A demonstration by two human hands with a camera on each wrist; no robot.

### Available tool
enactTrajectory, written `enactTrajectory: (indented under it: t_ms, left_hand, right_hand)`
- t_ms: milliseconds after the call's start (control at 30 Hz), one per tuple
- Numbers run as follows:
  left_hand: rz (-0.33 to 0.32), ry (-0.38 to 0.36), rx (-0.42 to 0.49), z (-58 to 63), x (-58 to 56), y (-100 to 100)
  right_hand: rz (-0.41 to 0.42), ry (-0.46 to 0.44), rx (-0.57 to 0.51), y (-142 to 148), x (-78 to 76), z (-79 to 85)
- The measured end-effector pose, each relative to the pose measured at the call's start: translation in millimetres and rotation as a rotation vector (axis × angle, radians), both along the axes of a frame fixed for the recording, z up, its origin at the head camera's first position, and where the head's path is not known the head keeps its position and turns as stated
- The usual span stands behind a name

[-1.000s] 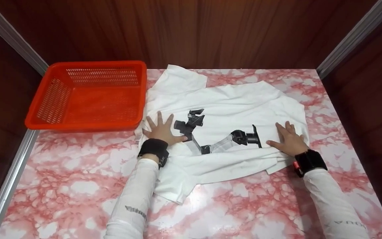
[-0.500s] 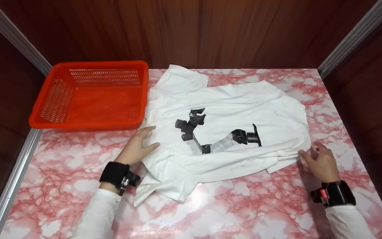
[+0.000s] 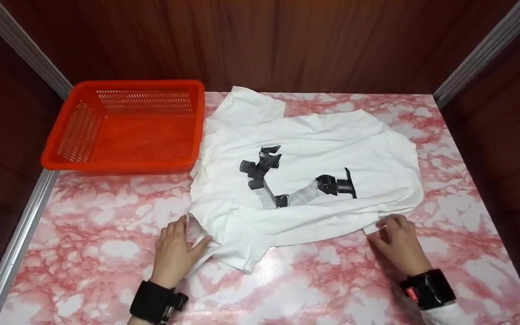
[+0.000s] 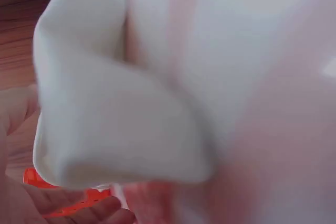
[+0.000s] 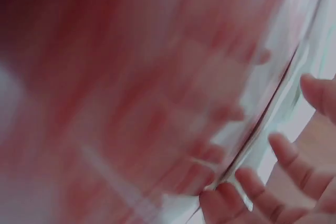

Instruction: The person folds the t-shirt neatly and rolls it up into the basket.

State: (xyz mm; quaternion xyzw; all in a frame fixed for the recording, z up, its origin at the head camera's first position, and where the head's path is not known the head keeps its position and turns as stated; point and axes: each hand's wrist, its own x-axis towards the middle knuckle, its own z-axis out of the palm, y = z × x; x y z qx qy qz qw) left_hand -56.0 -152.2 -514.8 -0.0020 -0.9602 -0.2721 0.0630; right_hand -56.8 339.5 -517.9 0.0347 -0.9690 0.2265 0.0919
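A white T-shirt [image 3: 314,149] with a printed black-and-grey robot arm lies on its side across the table, slightly wrinkled. My left hand [image 3: 176,250] is at its near-left sleeve, thumb and fingers apart around a raised fold of cloth. In the left wrist view that white fold [image 4: 115,119] hides part of the scene, and the fingers [image 4: 79,205] look loosely extended. At the shirt's near-right edge is my right hand [image 3: 400,243], fingertips by a small flap of hem. Its fingers [image 5: 294,163] are spread and relaxed in the right wrist view, close to the cloth edge.
A red plastic basket [image 3: 199,131] with slotted walls stands at the back left, close beside the shirt. Brown wood-look panels [image 3: 260,45] enclose the back and both sides. The table [image 3: 323,289] has a glossy pink-and-white marbled top.
Both hands have lifted off the shirt's front, where they lay flat, and come down to its near edge. The near-left sleeve cloth has been raised into a fold.
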Motion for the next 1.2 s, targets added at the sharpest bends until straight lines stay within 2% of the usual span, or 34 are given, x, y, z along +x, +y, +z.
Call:
enactTrajectory:
  t_ms: [133, 267, 333, 433, 567, 700, 867, 1000, 1200]
  left_hand:
    - [0.033, -0.043, -0.033, -4.8, 9.8, 5.9]
    - [0.000, -0.074, -0.030, -6.9, 12.0, 11.8]
    - [-0.023, -0.067, -0.035, -7.1, 11.9, 13.1]
    - [-0.065, -0.016, -0.048, -8.5, 11.7, 12.7]
    - [-0.083, 0.000, -0.006, -8.8, 17.3, 10.0]
    - [-0.044, -0.069, 0.065, -5.8, 28.6, 7.0]
    - [-0.026, -0.119, 0.094, -4.5, 42.7, 5.8]
    - [-0.022, -0.173, 0.112, -2.3, 51.8, 6.1]
    - [-0.053, -0.293, 0.153, 1.0, 66.5, 5.4]
  right_hand:
    - [0.045, 0.005, 0.008, -7.1, -2.7, -2.8]
    - [0.058, 0.040, 0.057, -8.5, -5.9, -3.7]
    - [0.073, 0.070, 0.082, -8.6, -7.0, -4.0]
    - [0.096, 0.115, 0.110, -6.4, -6.3, -4.3]
    - [0.109, 0.124, 0.135, 5.8, 0.6, -2.7]
    - [0.105, 0.112, 0.141, 27.5, 12.5, -0.8]
    - [0.071, 0.098, 0.131, 55.8, 28.4, -0.9]
    - [0.028, 0.069, 0.117, 73.8, 37.3, -0.2]
    - [0.030, -0.013, 0.094, 86.3, 44.4, 3.1]
